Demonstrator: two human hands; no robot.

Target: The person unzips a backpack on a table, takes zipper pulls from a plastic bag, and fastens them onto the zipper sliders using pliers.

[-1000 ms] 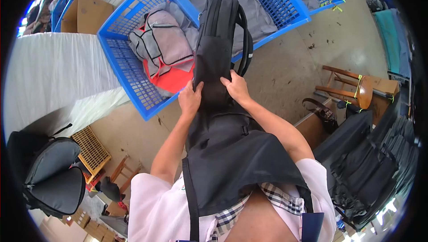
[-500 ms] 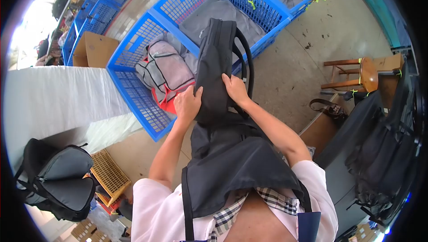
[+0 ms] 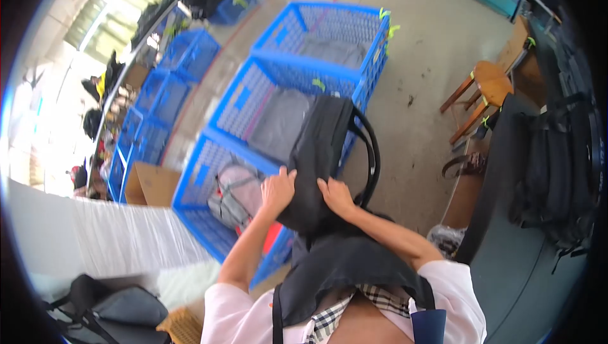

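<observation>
In the head view a black backpack (image 3: 316, 154) is held up in front of my apron, its shoulder straps hanging on the right side. My left hand (image 3: 277, 192) grips its left side, and my right hand (image 3: 337, 198) grips the near right side with the thumb on top. Behind and below the backpack stand joined blue plastic crates (image 3: 215, 116). The nearest crate holds a pinkish-grey bag (image 3: 237, 189) with red fabric. Grey fabric (image 3: 285, 122) lies in the middle crate.
A white-covered surface (image 3: 120, 236) is at left, with a grey-black backpack (image 3: 120, 309) below it. On the right are a wooden stool (image 3: 491, 83) and a grey table (image 3: 513, 274) bearing dark backpacks (image 3: 557, 166). More blue crates (image 3: 149, 109) and a cardboard box (image 3: 152, 182) stand at far left.
The view has tilted up, so the crates and the stool's surroundings appear shifted. Both hands still hold the backpack, which sits lower in the view.
</observation>
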